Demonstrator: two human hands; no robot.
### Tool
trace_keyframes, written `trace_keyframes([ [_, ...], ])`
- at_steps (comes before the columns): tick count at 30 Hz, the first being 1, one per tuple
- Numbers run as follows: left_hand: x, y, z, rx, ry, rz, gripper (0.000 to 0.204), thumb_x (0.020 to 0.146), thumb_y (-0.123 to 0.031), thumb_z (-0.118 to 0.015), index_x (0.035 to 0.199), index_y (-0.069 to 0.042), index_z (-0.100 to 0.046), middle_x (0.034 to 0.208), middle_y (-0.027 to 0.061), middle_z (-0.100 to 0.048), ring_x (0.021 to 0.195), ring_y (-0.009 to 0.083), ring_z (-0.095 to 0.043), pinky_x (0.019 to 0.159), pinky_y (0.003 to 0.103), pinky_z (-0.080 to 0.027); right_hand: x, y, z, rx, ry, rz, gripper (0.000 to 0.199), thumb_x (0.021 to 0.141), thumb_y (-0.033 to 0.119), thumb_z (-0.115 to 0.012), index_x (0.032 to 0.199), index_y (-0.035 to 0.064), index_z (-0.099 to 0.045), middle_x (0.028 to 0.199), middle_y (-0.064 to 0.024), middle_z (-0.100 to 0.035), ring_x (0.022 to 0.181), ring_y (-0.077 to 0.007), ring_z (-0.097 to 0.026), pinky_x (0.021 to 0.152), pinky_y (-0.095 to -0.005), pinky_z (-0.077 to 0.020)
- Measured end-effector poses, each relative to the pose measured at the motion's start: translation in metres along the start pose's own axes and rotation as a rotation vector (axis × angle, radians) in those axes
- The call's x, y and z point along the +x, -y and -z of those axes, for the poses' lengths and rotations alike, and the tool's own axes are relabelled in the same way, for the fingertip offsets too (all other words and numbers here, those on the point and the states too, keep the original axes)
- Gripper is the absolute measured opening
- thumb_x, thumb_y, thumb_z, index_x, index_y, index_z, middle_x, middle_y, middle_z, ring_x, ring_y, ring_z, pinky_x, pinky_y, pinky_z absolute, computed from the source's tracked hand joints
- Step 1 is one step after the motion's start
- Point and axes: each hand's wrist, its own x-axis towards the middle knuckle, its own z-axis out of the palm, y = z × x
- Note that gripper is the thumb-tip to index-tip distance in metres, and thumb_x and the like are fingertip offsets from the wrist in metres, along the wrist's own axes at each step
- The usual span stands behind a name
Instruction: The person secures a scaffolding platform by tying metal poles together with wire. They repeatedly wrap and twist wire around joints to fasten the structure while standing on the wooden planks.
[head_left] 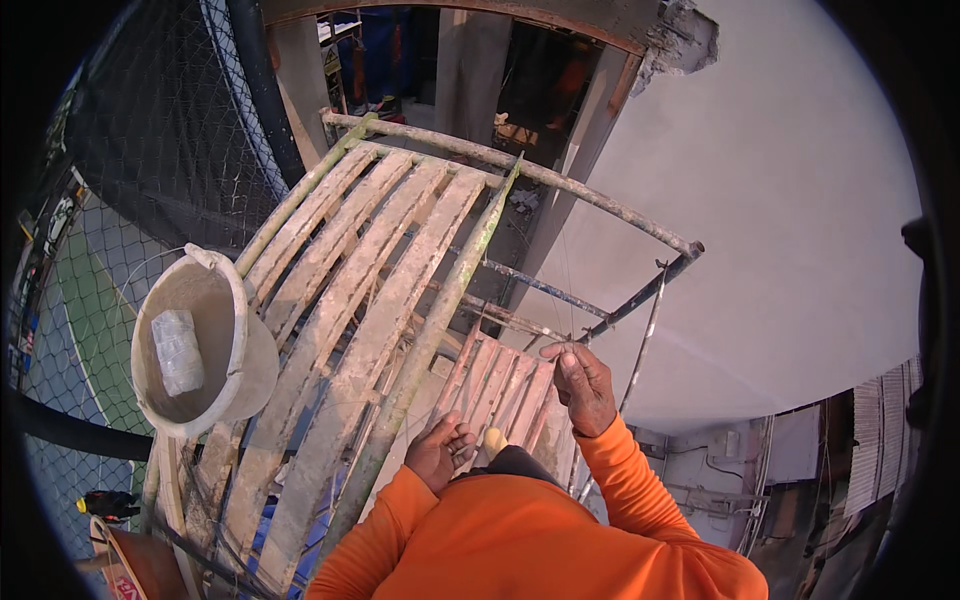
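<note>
My right hand (583, 388) is raised in front of my chest, thumb and forefinger pinched together. A thin string or wire runs up from its fingertips; the line is too faint to follow far. Lower and to the left, my left hand (440, 452) is held with curled fingers beside the green-stained pole (430, 330) of the scaffold. Whatever lies in those fingers, if anything, is too small to make out. Both arms wear orange sleeves.
Wooden slats (350, 290) form a scaffold platform at left, carrying a dirty bucket (255, 360) with a clear wrapped bundle (178, 352) inside. A smooth grey wall (760, 220) rises at right. Metal tubes (610, 205) cross ahead. Netting (150, 130) hangs far left. Lower planks (500, 385) show below.
</note>
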Motion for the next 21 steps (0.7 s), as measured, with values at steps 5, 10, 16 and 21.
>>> trace_keyframes([
  [5,0.068,0.024,-0.022,0.315,0.032,0.177,0.065,0.098,-0.057,-0.063,0.139,-0.007,-0.052,0.115,0.0097,-0.065,0.106,0.0230,-0.064,0.090,0.041,-0.053,0.017,-0.021,0.033,0.001,0.066,-0.036,0.043,0.112,0.036,-0.046,0.120,-0.0005,-0.066,0.066,0.0082,-0.036,0.059,-0.0040,-0.031,0.055,-0.0229,-0.0268],
  [10,0.108,0.007,-0.071,0.538,-0.413,0.391,0.109,0.085,-0.084,-0.055,0.153,-0.001,-0.035,0.138,0.0200,-0.056,0.128,0.0334,-0.054,0.105,0.047,-0.043,0.041,-0.042,0.063,-0.039,0.058,0.002,0.041,0.112,0.034,-0.046,0.120,-0.0008,-0.066,0.067,0.0072,-0.038,0.060,-0.0045,-0.033,0.056,-0.0234,-0.0297],
  [16,0.090,-0.036,-0.161,-0.109,0.500,0.077,0.144,0.066,-0.102,-0.048,0.166,-0.010,0.002,0.160,0.0290,-0.032,0.150,0.0432,-0.032,0.121,0.060,-0.028,0.062,-0.060,0.091,-0.079,0.165,0.010,0.040,0.111,0.034,-0.047,0.120,0.0002,-0.067,0.067,0.0063,-0.042,0.060,-0.0047,-0.036,0.057,-0.0227,-0.0318],
  [21,0.153,-0.048,-0.184,-0.072,-0.100,-0.405,0.134,0.072,-0.100,-0.044,0.166,-0.021,0.008,0.162,0.0301,-0.026,0.148,0.0470,-0.033,0.119,0.061,-0.032,0.082,-0.064,0.115,0.139,0.160,-0.094,0.039,0.111,0.034,-0.048,0.119,-0.0001,-0.066,0.065,0.0077,-0.037,0.056,-0.0042,-0.031,0.052,-0.0225,-0.0277],
])
